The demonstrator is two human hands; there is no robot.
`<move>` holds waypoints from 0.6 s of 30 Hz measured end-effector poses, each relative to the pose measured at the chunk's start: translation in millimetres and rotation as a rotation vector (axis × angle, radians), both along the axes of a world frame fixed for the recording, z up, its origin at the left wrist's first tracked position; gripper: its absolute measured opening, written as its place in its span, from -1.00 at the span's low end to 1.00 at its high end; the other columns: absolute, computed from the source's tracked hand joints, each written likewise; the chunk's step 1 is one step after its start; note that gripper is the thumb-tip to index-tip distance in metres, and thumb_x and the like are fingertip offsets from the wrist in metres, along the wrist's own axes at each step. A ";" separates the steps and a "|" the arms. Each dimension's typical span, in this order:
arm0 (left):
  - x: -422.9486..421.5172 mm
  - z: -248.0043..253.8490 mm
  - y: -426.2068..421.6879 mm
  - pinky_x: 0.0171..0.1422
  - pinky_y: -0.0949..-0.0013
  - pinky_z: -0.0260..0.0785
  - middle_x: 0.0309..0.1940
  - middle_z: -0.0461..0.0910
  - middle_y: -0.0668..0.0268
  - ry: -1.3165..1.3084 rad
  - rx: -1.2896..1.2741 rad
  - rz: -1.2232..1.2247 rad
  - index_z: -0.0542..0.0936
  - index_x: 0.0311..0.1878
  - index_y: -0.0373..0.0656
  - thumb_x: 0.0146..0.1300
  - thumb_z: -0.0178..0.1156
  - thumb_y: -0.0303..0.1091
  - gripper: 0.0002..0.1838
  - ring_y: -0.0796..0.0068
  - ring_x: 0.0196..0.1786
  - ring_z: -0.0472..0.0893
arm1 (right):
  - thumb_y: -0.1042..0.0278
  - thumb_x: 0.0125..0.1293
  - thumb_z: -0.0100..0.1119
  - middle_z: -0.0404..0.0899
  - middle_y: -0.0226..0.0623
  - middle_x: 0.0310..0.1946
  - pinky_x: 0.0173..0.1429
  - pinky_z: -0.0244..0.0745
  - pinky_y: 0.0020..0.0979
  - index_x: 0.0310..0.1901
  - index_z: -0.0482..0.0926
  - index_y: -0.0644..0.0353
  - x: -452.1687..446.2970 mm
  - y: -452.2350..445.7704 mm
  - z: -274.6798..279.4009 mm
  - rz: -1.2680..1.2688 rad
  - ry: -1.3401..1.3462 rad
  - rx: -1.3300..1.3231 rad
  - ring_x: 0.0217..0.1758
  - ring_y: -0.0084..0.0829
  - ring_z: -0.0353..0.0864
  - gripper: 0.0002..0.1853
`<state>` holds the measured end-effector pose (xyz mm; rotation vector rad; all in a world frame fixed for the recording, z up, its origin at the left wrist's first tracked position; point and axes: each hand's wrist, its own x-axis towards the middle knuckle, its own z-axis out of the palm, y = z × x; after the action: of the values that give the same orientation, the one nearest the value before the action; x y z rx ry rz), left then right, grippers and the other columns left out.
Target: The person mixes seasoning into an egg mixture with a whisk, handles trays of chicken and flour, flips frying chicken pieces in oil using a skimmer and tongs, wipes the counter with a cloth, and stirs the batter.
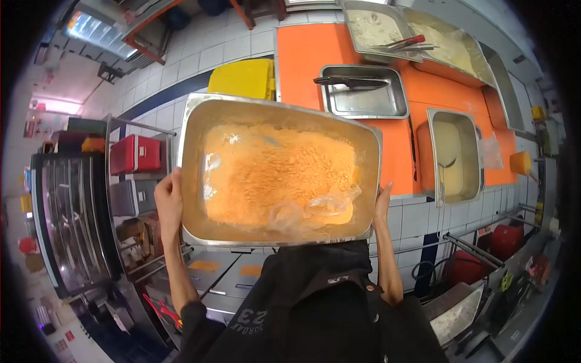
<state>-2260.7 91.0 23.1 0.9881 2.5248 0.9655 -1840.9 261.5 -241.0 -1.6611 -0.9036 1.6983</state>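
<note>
Head view, front of the torso: wide steel tub [272,109] held up level or nearly so, spanning the space between left hand [168,196] and right hand [382,209]. Grip: both hands grasping the tub, one at each short end, thumbs up along the outer walls; remaining fingers mostly hidden, so their purchase underneath cannot be told. Whether the tub's base also meets the table [302,51] cannot be told. Handling, by judgement: stiff and not fragile, moderately weighty with its load; smooth metal, likely slippery under dusty fingers. Best hold is at the two short ends, beneath the flanged rim; tilting would probably send the contents sliding. Contents: orange powder [290,160], fine and matte at the margins, crumbly and clumped toward the middle; thin, clear plastic film [330,204], crumpled and glossy, lies on it near the lower right. Tub form: rectangular, rounded corners, wall insides dusted dull. Table surface: flat orange, carrying a shallow, shiny steel tray [350,109] with a black-handled utensil [345,80] across its far edge, and a deeper steel pan [430,151] of pale yellow, smooth-looking matter.
</note>
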 end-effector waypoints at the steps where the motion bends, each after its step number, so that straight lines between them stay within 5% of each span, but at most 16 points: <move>1: -10.7 2.8 13.0 -0.40 0.41 0.13 -0.60 0.31 0.49 -0.012 -0.050 -0.003 0.37 -0.50 -0.31 0.47 -0.01 -0.13 -0.53 0.67 -0.42 0.23 | -0.35 0.46 -0.60 0.64 -0.16 -0.18 0.09 0.42 -0.39 0.09 0.51 0.49 1.0 1.6 5.8 -0.004 0.011 0.010 -0.10 -0.36 0.58 -0.08; 3: -9.0 5.8 14.2 -0.42 0.40 0.10 -0.62 0.25 0.44 -0.089 -0.012 -0.006 0.32 -0.50 -0.33 0.46 0.00 -0.14 -0.52 0.66 -0.44 0.19 | -0.34 0.46 -0.62 0.64 -0.12 -0.18 0.12 0.40 -0.37 0.10 0.50 0.48 12.9 2.5 30.7 -0.053 0.207 -0.100 -0.08 -0.33 0.57 -0.08; 5: 1.2 -3.7 8.3 -0.44 0.41 0.08 -0.62 0.21 0.45 0.196 0.097 -0.084 0.30 -0.51 -0.32 0.47 -0.01 -0.13 -0.52 0.67 -0.46 0.17 | -0.34 0.46 -0.62 0.64 -0.12 -0.17 0.10 0.42 -0.39 0.08 0.51 0.47 -2.7 8.2 10.6 -0.064 0.106 -0.075 -0.09 -0.35 0.59 -0.08; 6: -4.7 4.9 15.1 -0.42 0.46 0.13 -0.62 0.30 0.46 -0.067 -0.057 0.017 0.44 -0.45 -0.36 0.48 -0.02 -0.13 -0.53 0.68 -0.46 0.23 | -0.34 0.46 -0.62 0.64 -0.12 -0.17 0.07 0.44 -0.42 0.07 0.53 0.46 -4.6 -0.4 11.1 -0.047 0.007 -0.066 -0.10 -0.37 0.60 -0.08; 10: 2.2 1.3 -5.0 -0.46 0.45 0.07 -0.64 0.33 0.46 -0.118 0.123 0.022 0.44 -0.49 -0.35 0.48 -0.03 -0.09 -0.49 0.70 -0.50 0.21 | -0.34 0.46 -0.61 0.64 -0.15 -0.17 -0.02 0.46 -0.42 0.01 0.54 0.48 2.2 2.7 31.1 -0.232 0.269 -0.095 -0.17 -0.36 0.60 -0.08; 12: -8.1 -16.3 0.4 -0.47 0.45 0.05 -0.65 0.31 0.47 -0.130 0.040 0.007 0.42 -0.51 -0.34 0.48 -0.02 -0.10 -0.49 0.71 -0.50 0.20 | -0.34 0.46 -0.61 0.65 -0.22 -0.26 -0.12 0.48 -0.38 -0.08 0.56 0.49 0.6 -16.1 3.0 -0.321 -0.025 -0.076 -0.27 -0.37 0.59 -0.08; 16: 3.2 -15.2 -9.8 -0.46 0.44 0.00 -0.66 0.21 0.48 -0.131 0.023 0.019 0.32 -0.53 -0.31 0.47 0.00 -0.13 -0.51 0.69 -0.49 0.14 | -0.33 0.46 -0.61 0.62 -0.26 -0.39 -0.13 0.42 -0.29 -0.19 0.60 0.44 24.0 -14.4 11.9 -0.165 0.160 -0.068 -0.35 -0.35 0.52 -0.09; 18: 2.7 -22.7 -15.9 -0.47 0.45 -0.01 -0.65 0.21 0.52 -0.019 -0.004 -0.017 0.31 -0.54 -0.29 0.47 0.00 -0.12 -0.50 0.70 -0.49 0.15 | -0.30 0.47 -0.62 0.56 -0.25 -0.50 -0.20 0.36 -0.27 -0.29 0.62 0.37 29.1 -26.5 -10.4 -0.055 -0.189 -0.103 -0.43 -0.36 0.43 -0.12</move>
<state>-2258.0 75.1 0.3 0.9933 2.4979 0.9594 -1811.7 235.1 -251.4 -1.9232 -0.8602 1.5945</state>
